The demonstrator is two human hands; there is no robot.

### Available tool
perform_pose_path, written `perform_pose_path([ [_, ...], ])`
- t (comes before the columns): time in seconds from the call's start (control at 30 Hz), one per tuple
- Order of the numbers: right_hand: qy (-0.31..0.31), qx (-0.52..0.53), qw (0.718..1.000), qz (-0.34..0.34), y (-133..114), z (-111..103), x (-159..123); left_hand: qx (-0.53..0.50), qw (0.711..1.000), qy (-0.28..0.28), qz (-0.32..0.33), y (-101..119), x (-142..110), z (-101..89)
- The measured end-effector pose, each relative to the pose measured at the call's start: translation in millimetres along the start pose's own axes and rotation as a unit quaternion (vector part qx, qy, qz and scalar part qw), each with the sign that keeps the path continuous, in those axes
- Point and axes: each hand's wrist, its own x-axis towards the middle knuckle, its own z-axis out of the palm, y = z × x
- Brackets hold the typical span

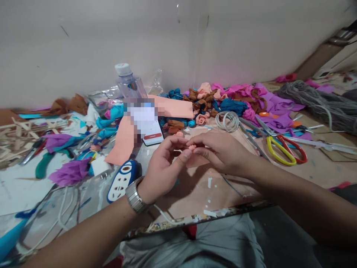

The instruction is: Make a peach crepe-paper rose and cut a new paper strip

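Note:
Over the middle of the table, my left hand (167, 160) and my right hand (216, 150) meet at the fingertips. Between them they pinch a small piece of peach crepe paper (192, 148), bunched at its top; part of it hides behind the fingers. Just beyond lies a phone (150, 124) with a lit screen, resting against peach paper strips. One strip (124, 143) runs down to the left of the phone, and another strip (174, 107) stretches out behind it. A blue and white power strip (122, 182) lies beside my left wrist.
Scissors with yellow and red handles (287, 149) lie right of my hands, near a clear tape roll (227, 121). A plastic bottle (129, 82) stands by the wall. Crumpled paper flowers (234, 106) pile up at the back. Grey yarn (315, 102) lies far right, green-handled pliers (44, 163) left.

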Motion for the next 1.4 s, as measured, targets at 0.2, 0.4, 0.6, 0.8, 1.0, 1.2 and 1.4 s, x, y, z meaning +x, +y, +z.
perform_pose_path([
  [0.2, -0.003, -0.011, 1.0, -0.021, -2.9, 2.3, 0.1, -0.022, 1.0, 0.005, -0.012, -1.0, -1.8, 1.8],
  [0.4, 0.013, 0.044, 0.999, 0.015, -5.5, -0.2, -1.9, -0.036, 0.999, 0.021, -0.012, -0.4, -1.7, -0.7],
  [0.6, 0.053, 0.07, 0.995, 0.056, -8.8, -3.5, -2.0, -0.009, 0.999, 0.031, 0.01, 3.5, -0.1, -0.5],
  [0.8, 0.067, 0.068, 0.994, 0.055, -8.3, -3.8, -1.7, -0.016, 1.0, 0.013, 0.011, 3.4, -1.2, -1.7],
  [1.0, 0.063, 0.065, 0.995, 0.049, -7.2, -3.9, -2.3, -0.022, 1.0, 0.004, 0.0, 3.5, -0.6, -3.2],
  [1.2, 0.064, 0.077, 0.994, 0.05, -8.4, -4.0, -1.9, -0.003, 1.0, 0.003, -0.006, 5.1, 0.2, -3.9],
  [1.4, 0.061, 0.071, 0.995, 0.045, -10.3, -5.4, -1.1, -0.018, 0.999, -0.003, -0.027, 5.3, -0.4, -3.4],
])
